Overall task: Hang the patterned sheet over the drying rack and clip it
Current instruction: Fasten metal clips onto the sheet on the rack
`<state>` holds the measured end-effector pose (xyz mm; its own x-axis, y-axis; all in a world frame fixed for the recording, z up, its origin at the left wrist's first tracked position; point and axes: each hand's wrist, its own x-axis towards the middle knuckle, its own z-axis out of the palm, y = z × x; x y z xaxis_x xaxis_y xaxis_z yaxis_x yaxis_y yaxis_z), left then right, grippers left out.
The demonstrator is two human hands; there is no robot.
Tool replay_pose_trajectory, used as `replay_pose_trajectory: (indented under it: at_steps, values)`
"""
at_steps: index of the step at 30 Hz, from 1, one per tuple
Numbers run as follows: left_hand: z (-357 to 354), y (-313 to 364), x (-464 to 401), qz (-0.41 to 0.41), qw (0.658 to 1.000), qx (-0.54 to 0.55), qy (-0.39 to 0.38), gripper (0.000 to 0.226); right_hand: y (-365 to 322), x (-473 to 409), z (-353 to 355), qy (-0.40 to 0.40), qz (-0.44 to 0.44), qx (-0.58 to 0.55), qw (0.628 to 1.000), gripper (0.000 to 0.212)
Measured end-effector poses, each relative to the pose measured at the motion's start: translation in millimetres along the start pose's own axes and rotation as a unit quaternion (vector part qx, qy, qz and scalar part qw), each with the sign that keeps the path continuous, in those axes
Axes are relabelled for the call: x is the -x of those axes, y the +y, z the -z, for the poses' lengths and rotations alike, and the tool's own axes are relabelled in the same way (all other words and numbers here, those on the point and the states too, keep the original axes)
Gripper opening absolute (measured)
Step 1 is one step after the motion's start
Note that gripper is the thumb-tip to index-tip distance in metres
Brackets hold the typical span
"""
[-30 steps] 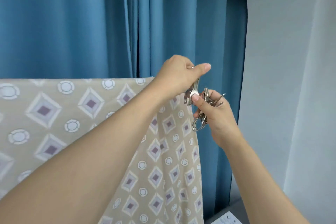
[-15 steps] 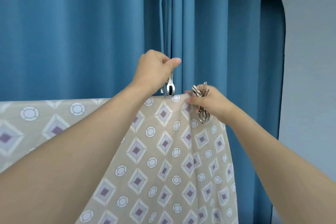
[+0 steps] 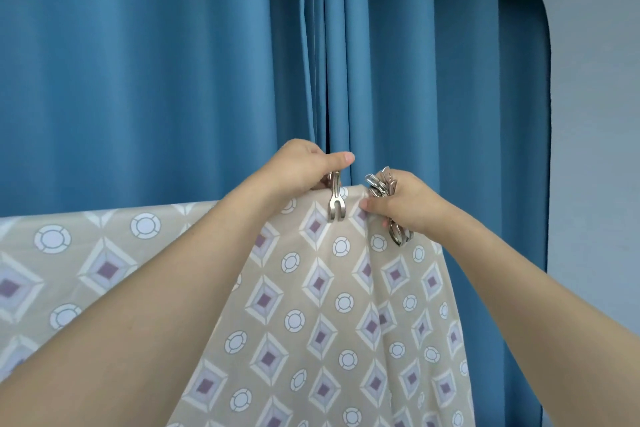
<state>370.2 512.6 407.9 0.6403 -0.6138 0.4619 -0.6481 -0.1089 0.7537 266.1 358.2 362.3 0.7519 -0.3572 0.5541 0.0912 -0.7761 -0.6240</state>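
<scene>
At the top edge of the beige diamond-patterned sheet (image 3: 329, 305), both hands work.
The left hand (image 3: 298, 168) pinches a silver metal clip (image 3: 334, 199) straddling the sheet's hanging fold; the right hand (image 3: 407, 204) grips a bunch of spare metal clips (image 3: 381, 182) and pinches the fabric, before blue curtains (image 3: 173, 62).

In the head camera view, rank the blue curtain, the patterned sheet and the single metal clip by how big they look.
1. blue curtain
2. patterned sheet
3. metal clip, which the left hand pinches.
</scene>
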Motion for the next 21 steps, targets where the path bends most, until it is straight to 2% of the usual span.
replay_pose_trajectory:
  at_steps: [4,10,13,16,19,21]
  values:
    - [1,-2,-4,0.015,0.999,0.025,-0.035,0.054,8,-3,-6,0.032,-0.011,0.017,0.999,0.024]
    - [-5,-2,-8,0.002,0.998,0.052,-0.042,0.038,15,-2,-4,0.043,-0.019,0.008,0.999,0.024]
    - [-8,-4,-8,-0.004,0.999,0.034,-0.019,0.043,10,6,0,0.023,-0.029,-0.08,0.996,0.025]
    - [-9,-8,1,-0.064,0.994,-0.064,0.055,0.037,3,20,7,0.106,-0.105,-0.222,0.964,0.024]
    - [-9,-14,30,-0.197,0.955,-0.161,0.155,0.028,-7,34,23,0.183,-0.159,-0.301,0.922,0.023]
    - [-11,-13,48,-0.217,0.954,-0.161,0.13,0.015,-16,40,29,0.165,-0.163,-0.33,0.915,0.021]
